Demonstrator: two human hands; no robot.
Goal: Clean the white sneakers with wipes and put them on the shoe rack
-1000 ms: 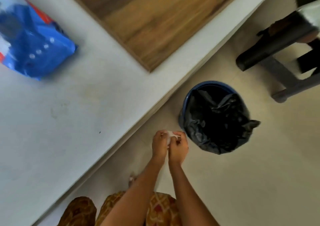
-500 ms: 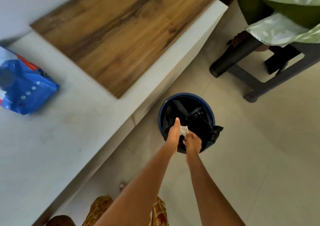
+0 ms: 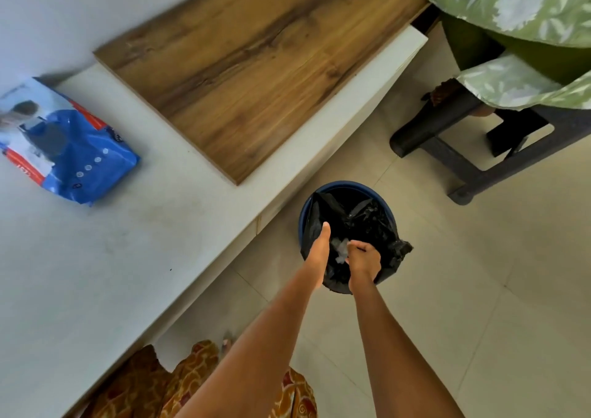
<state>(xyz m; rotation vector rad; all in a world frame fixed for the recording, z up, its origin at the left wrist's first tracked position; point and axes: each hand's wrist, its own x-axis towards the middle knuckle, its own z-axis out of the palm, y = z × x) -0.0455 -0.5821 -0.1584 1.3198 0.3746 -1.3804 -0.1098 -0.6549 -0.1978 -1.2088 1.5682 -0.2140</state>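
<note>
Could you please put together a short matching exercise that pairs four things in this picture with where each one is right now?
Things:
1. wipes pack
2. wooden board
3. bin
4. used wipe

Places:
A. on the tiled floor beside the counter
B. between the two hands, over the bin's black liner
C. on the white counter, far left
D. flat on the counter, towards its far end

Pairs: 1-C, 2-D, 3-A, 4-B
</note>
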